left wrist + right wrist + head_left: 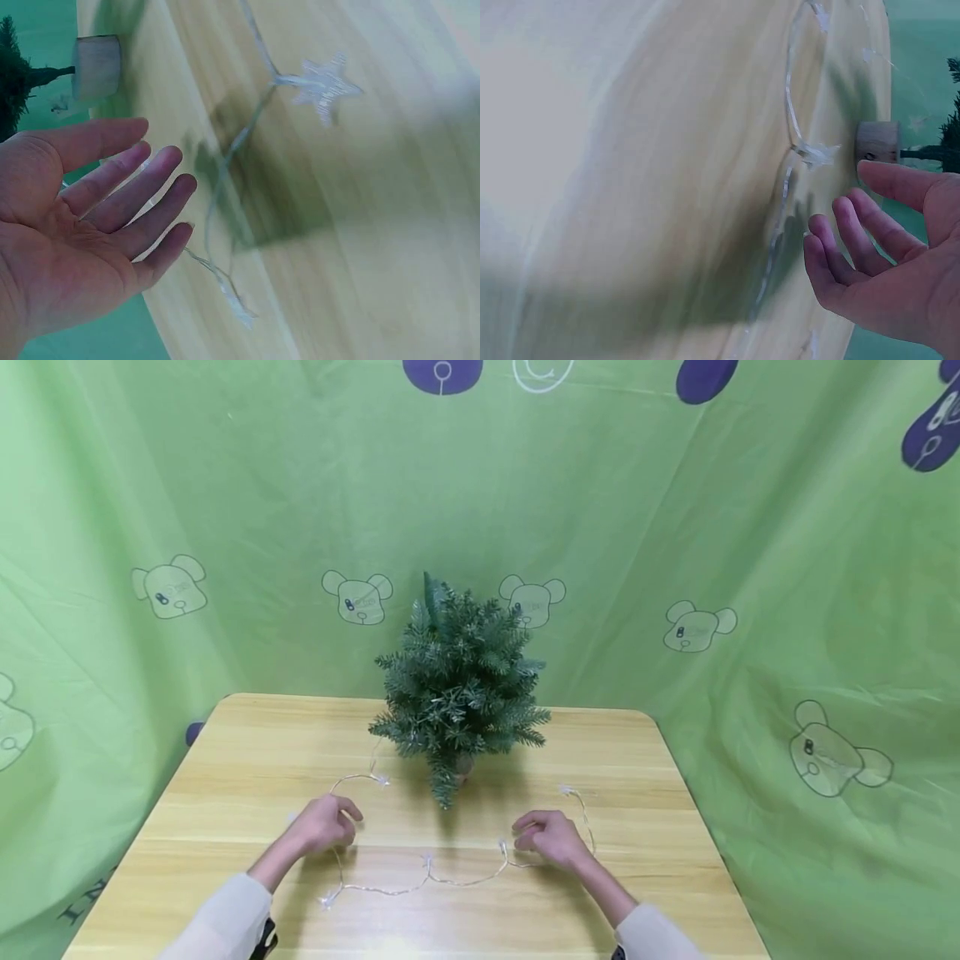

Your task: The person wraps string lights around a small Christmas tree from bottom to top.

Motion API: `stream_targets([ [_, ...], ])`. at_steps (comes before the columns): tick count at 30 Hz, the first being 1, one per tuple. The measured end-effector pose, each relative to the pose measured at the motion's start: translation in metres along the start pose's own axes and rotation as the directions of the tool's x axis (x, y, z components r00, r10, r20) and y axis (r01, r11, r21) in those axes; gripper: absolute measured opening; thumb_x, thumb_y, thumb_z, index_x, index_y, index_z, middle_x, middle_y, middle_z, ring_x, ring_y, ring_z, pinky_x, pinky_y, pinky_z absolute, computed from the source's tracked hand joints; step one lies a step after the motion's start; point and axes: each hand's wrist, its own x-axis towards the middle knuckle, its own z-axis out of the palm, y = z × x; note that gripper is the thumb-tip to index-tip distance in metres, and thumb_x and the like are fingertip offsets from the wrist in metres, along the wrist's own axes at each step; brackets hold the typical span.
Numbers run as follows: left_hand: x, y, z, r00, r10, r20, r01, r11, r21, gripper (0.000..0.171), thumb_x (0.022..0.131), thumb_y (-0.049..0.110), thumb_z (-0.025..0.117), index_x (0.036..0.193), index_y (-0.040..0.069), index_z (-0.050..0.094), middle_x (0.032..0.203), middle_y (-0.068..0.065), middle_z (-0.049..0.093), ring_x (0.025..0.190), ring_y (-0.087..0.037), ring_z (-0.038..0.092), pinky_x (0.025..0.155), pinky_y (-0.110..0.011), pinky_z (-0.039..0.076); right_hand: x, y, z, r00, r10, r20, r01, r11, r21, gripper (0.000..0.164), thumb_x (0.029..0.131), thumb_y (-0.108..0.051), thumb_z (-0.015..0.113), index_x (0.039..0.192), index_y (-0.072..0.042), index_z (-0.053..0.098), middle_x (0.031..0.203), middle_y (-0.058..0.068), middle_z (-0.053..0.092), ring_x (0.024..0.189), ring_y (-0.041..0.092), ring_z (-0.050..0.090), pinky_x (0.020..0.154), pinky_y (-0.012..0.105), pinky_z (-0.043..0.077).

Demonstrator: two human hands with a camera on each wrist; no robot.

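A small artificial Christmas tree (461, 681) stands on the wooden table, its round wooden base (97, 67) visible in both wrist views. A string of star-shaped lights (390, 891) lies in a loose loop on the tabletop in front of the tree. Above its left side hovers my left hand (324, 823), fingers loosely bent and holding nothing. Over the right part of the string is my right hand (551, 837), likewise relaxed and without anything in its grasp. One clear plastic star (326, 86) lies flat beyond the left fingertips; another star (819, 155) lies near the right fingertips.
The light wooden table (660, 893) has rounded far corners. Directly behind and beside it hangs a green curtain (300, 485) printed with bear heads. Part of the light string runs back on the left toward the tree.
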Motion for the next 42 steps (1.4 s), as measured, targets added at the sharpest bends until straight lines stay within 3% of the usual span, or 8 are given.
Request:
stream_targets([
  [11, -0.003, -0.014, -0.003, 0.999, -0.005, -0.036, 0.007, 0.998, 0.069, 0.043, 0.066, -0.022, 0.056, 0.098, 0.001, 0.072, 0.089, -0.012, 0.070, 0.079, -0.021, 0.065, 0.066, -0.033, 0.060, -0.005, -0.001, 0.018, 0.998, -0.066, 0.021, 0.066, 0.998, -0.020, 0.023, 0.078, 0.002, 0.073, 0.101, 0.000, 0.074, 0.089, 0.010, 0.074, 0.077, 0.016, 0.065, 0.070, 0.027, 0.056],
  [19, -0.003, -0.018, -0.001, 0.999, -0.008, -0.039, 0.011, 0.997, 0.082, 0.044, 0.068, -0.025, 0.052, 0.100, -0.001, 0.072, 0.086, -0.011, 0.070, 0.074, -0.021, 0.064, 0.059, -0.027, 0.056, -0.002, -0.014, 0.045, 0.986, -0.123, 0.112, 0.118, 0.992, 0.045, 0.020, 0.077, 0.001, 0.076, 0.097, 0.001, 0.075, 0.086, 0.013, 0.075, 0.075, 0.017, 0.067, 0.064, 0.021, 0.054],
  [23, -0.004, -0.017, -0.001, 0.999, -0.009, -0.036, 0.012, 0.997, 0.077, 0.044, 0.069, -0.026, 0.051, 0.100, -0.002, 0.071, 0.084, -0.011, 0.069, 0.070, -0.023, 0.063, 0.053, -0.022, 0.050, -0.003, -0.016, 0.057, 0.981, -0.134, 0.139, 0.129, 0.991, 0.046, 0.018, 0.074, 0.003, 0.078, 0.092, 0.000, 0.076, 0.081, 0.011, 0.075, 0.070, 0.017, 0.067, 0.060, 0.021, 0.052],
  [28, -0.005, -0.017, -0.001, 0.999, -0.015, -0.036, 0.018, 0.997, 0.073, 0.044, 0.069, -0.026, 0.050, 0.099, -0.002, 0.071, 0.083, -0.011, 0.068, 0.069, -0.022, 0.061, 0.051, -0.019, 0.047, -0.004, -0.016, 0.064, 0.978, -0.134, 0.162, 0.133, 0.991, 0.015, 0.020, 0.071, 0.004, 0.079, 0.090, -0.002, 0.076, 0.080, 0.008, 0.075, 0.070, 0.013, 0.067, 0.064, 0.022, 0.054],
  [35, -0.005, -0.019, -0.004, 0.999, -0.015, -0.040, 0.019, 0.995, 0.093, 0.042, 0.069, -0.027, 0.052, 0.098, -0.002, 0.071, 0.086, -0.012, 0.070, 0.075, -0.022, 0.065, 0.058, -0.025, 0.055, -0.004, -0.013, 0.063, 0.978, -0.119, 0.170, 0.127, 0.991, -0.040, 0.023, 0.066, 0.008, 0.080, 0.086, -0.003, 0.076, 0.078, 0.008, 0.073, 0.069, 0.013, 0.065, 0.067, 0.023, 0.055],
  [42, -0.002, -0.019, -0.005, 0.999, -0.011, -0.037, 0.014, 0.995, 0.096, 0.040, 0.069, -0.027, 0.053, 0.096, -0.002, 0.070, 0.086, -0.010, 0.070, 0.080, -0.021, 0.065, 0.073, -0.032, 0.060, -0.003, -0.007, 0.062, 0.981, -0.120, 0.150, 0.133, 0.988, -0.080, 0.022, 0.063, 0.012, 0.078, 0.078, -0.003, 0.074, 0.070, 0.004, 0.068, 0.062, 0.012, 0.059, 0.062, 0.022, 0.052],
])
